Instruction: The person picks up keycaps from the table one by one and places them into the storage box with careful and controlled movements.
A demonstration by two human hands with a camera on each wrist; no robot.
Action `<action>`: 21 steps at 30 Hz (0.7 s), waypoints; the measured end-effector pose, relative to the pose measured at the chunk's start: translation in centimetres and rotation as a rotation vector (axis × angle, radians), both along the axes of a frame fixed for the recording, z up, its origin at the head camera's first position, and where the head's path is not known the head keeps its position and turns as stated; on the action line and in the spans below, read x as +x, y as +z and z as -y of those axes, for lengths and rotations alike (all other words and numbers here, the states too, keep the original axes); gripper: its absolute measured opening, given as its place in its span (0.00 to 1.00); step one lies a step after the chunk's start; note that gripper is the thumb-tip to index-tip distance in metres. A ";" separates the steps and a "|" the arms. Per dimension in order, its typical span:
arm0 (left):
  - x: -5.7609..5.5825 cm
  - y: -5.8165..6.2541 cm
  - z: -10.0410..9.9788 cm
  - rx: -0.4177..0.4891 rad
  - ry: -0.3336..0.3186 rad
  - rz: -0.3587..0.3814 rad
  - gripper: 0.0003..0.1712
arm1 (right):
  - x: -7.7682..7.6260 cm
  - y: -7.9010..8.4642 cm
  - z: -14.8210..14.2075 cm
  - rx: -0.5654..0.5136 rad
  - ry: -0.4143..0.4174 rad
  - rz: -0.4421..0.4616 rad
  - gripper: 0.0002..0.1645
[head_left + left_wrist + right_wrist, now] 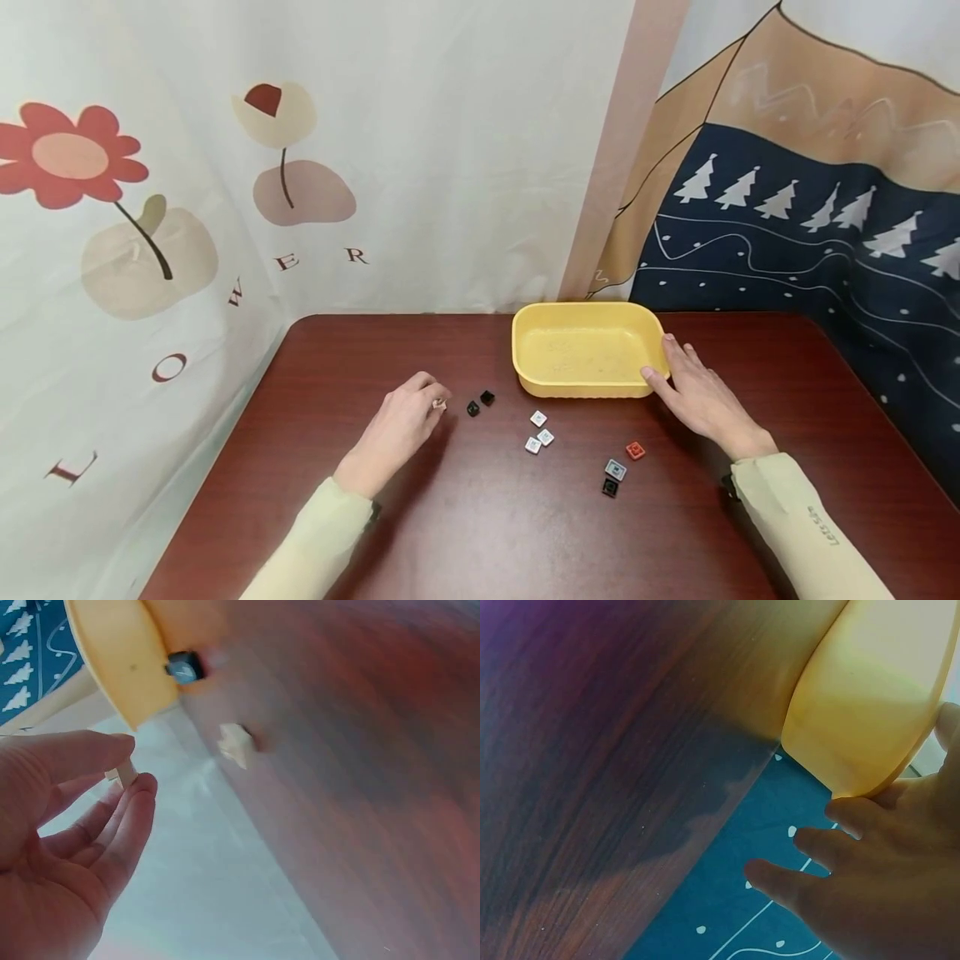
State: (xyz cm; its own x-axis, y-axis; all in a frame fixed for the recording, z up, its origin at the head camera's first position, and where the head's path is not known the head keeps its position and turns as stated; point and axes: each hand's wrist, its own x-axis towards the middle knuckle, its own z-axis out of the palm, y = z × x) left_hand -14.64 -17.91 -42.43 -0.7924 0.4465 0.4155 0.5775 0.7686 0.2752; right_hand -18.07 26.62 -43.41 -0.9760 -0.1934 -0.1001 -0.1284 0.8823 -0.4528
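Between thumb and fingertips, my left hand [401, 425] pinches a small cream keycap [124, 775], held above the table left of two black keycaps [473, 408]. At the right end of a yellow plastic basin [585, 390], my right hand [705, 398] rests against the rim, thumb over the edge and fingers fairly straight along the outside. Three white keycaps [538, 418] lie in front of the basin. Nearer and to the right are a red keycap [635, 450], a grey keycap [616, 469] and another black keycap [611, 487].
The dark red-brown wooden table [495, 533] has rounded far corners. Behind it hangs a white curtain [465, 150] printed with flowers, beside a navy cloth [750, 242] with white trees. The basin stands at the table's far edge.
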 end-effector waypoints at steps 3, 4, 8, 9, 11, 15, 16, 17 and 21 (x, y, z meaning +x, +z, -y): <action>-0.1 0.7 -0.9 0.034 -0.014 -0.036 0.13 | 0.0 0.0 0.0 0.002 -0.003 0.004 0.58; -0.2 1.0 -1.2 0.046 -0.019 -0.049 0.13 | 0.0 -0.1 0.0 0.003 -0.004 0.005 0.58; -0.7 1.7 -2.4 0.083 -0.026 -0.093 0.12 | -0.1 0.0 0.1 0.010 -0.003 0.002 0.58; -0.8 1.8 -2.8 0.087 -0.022 -0.098 0.12 | -0.1 0.0 0.1 0.012 -0.002 0.000 0.58; -1.1 2.0 -3.4 0.099 -0.022 -0.098 0.11 | -0.1 -0.1 0.1 0.016 0.000 -0.004 0.57; -1.6 2.2 -4.8 0.134 -0.031 -0.094 0.11 | 0.0 -0.2 0.1 0.014 0.002 -0.013 0.57; -1.8 2.3 -5.2 0.145 -0.036 -0.089 0.11 | 0.0 -0.2 0.1 0.013 0.002 -0.016 0.57; -1.9 2.3 -5.6 0.153 -0.041 -0.088 0.12 | 0.0 -0.2 0.1 0.012 0.002 -0.017 0.57; -2.5 2.1 -7.1 0.175 -0.057 -0.078 0.12 | 0.0 -0.2 0.0 0.012 0.001 -0.027 0.57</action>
